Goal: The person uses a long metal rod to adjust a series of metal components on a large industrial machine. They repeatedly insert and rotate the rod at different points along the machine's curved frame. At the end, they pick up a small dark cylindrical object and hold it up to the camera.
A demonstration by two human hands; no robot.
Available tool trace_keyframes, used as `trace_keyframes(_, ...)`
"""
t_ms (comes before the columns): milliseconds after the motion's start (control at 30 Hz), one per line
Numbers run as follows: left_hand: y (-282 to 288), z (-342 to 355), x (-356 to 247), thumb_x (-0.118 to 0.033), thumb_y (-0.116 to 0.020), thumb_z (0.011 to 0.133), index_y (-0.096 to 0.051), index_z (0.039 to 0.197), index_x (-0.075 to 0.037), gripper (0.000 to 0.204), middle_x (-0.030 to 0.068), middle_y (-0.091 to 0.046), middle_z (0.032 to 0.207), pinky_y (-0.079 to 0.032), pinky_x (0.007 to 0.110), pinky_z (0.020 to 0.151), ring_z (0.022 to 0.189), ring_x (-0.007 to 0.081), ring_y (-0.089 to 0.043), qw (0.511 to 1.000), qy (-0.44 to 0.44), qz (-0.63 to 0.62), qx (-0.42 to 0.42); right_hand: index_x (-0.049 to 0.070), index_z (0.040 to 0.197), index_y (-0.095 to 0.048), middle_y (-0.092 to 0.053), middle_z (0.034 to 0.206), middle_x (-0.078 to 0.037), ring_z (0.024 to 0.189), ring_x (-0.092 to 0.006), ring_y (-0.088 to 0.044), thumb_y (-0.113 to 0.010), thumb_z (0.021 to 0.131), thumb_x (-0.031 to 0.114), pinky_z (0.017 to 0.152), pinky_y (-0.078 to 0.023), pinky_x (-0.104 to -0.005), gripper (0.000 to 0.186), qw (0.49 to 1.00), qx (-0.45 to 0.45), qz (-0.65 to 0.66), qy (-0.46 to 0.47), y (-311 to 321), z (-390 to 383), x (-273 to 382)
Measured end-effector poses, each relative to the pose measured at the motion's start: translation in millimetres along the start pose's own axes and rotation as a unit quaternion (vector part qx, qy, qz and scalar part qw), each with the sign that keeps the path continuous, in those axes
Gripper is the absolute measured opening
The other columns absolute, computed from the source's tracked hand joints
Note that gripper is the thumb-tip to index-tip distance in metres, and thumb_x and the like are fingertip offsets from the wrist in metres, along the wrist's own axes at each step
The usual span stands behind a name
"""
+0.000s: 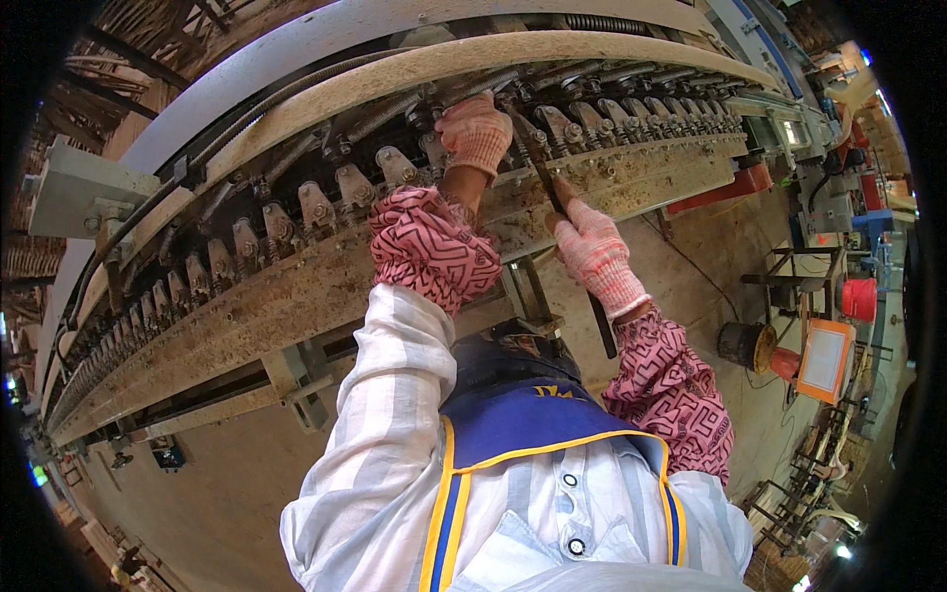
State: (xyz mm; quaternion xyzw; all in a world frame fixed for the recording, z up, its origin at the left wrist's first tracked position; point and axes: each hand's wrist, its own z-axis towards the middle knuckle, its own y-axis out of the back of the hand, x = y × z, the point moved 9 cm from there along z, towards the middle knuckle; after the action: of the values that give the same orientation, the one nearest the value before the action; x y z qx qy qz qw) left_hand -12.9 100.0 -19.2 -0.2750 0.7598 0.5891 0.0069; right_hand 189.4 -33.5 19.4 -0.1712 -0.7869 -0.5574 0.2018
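Note:
A long machine carries a row of metal brackets (398, 166) with bolts and springs above a dusty steel beam (326, 252). My left hand (475, 133), in a pink and white knit glove, reaches in among the brackets. Its fingers are curled near the springs, and what they grip is hidden. Lower and to the right, my right hand (595, 255), gloved alike, is closed around a long dark metal bar (603, 326). The bar slants up and left, its upper end among the brackets just right of my left hand. Both forearms wear pink patterned sleeve covers.
A dusty curved rail (395, 71) runs above the brackets. Off to the right on the floor stand a dark bucket (747, 345), a red bucket (859, 299) and an orange-framed board (827, 359). A red metal part (720, 189) juts below the beam.

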Motion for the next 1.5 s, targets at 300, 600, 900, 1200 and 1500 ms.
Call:
trace_keyframes(300, -15, 13, 2, -0.033, -0.043, 0.098, -0.043, 0.146, -0.028, 0.048, 0.0186, -0.056, 0.135, -0.048, 0.057, 0.089, 0.119, 0.0397, -0.056, 0.998, -0.029, 0.052, -0.026, 0.021, 0.145, -0.041, -0.065, 0.104, -0.024, 0.103, -0.0405, -0.06, -0.055, 0.091, 0.039, 0.089, -0.047, -0.0469, 0.058, 0.987, -0.024, -0.161, 0.01, 14, -6, 23)
trace_keyframes(600, -2, 1, -8, -0.038, -0.038, 0.1, -0.044, 0.138, -0.021, 0.042, 0.0186, -0.054, 0.13, -0.045, 0.055, 0.086, 0.114, 0.0391, -0.055, 0.992, -0.066, 0.049, -0.096, 0.024, 0.147, -0.037, -0.066, 0.1, -0.024, 0.097, -0.0407, -0.062, -0.053, 0.092, 0.038, 0.086, -0.049, -0.0475, 0.059, 0.984, -0.019, -0.177, 0.008, 22, -11, 33)
trace_keyframes(900, 10, -16, -12, -0.037, -0.036, 0.101, -0.05, 0.127, -0.002, 0.046, 0.0341, -0.054, 0.124, -0.054, 0.057, 0.056, 0.107, 0.0482, -0.06, 0.989, -0.113, 0.028, -0.087, 0.023, 0.144, -0.041, -0.067, 0.099, -0.023, 0.096, -0.0399, -0.063, -0.055, 0.092, 0.035, 0.084, -0.049, -0.0463, 0.056, 0.981, -0.038, -0.19, 0.024, 18, -8, 30)
trace_keyframes(1200, 32, -38, -1, -0.05, -0.043, 0.097, -0.042, 0.145, -0.029, 0.053, 0.0148, -0.049, 0.143, -0.045, 0.053, 0.097, 0.127, 0.0352, -0.051, 0.993, 0.004, -0.115, 0.004, 0.021, 0.145, -0.039, -0.067, 0.095, -0.022, 0.092, -0.0404, -0.063, -0.053, 0.093, 0.037, 0.083, -0.05, -0.0482, 0.056, 0.968, -0.035, -0.248, 0.01, 20, -12, 37)
trace_keyframes(1500, 20, -25, 0, -0.052, -0.043, 0.096, -0.044, 0.143, -0.027, 0.053, 0.0178, -0.052, 0.138, -0.048, 0.055, 0.09, 0.12, 0.0394, -0.056, 0.998, -0.01, -0.06, -0.033, 0.026, 0.147, -0.037, -0.067, 0.098, -0.022, 0.094, -0.0412, -0.063, -0.052, 0.093, 0.037, 0.083, -0.05, -0.0484, 0.057, 0.973, -0.006, -0.232, 0.007, 23, -9, 39)
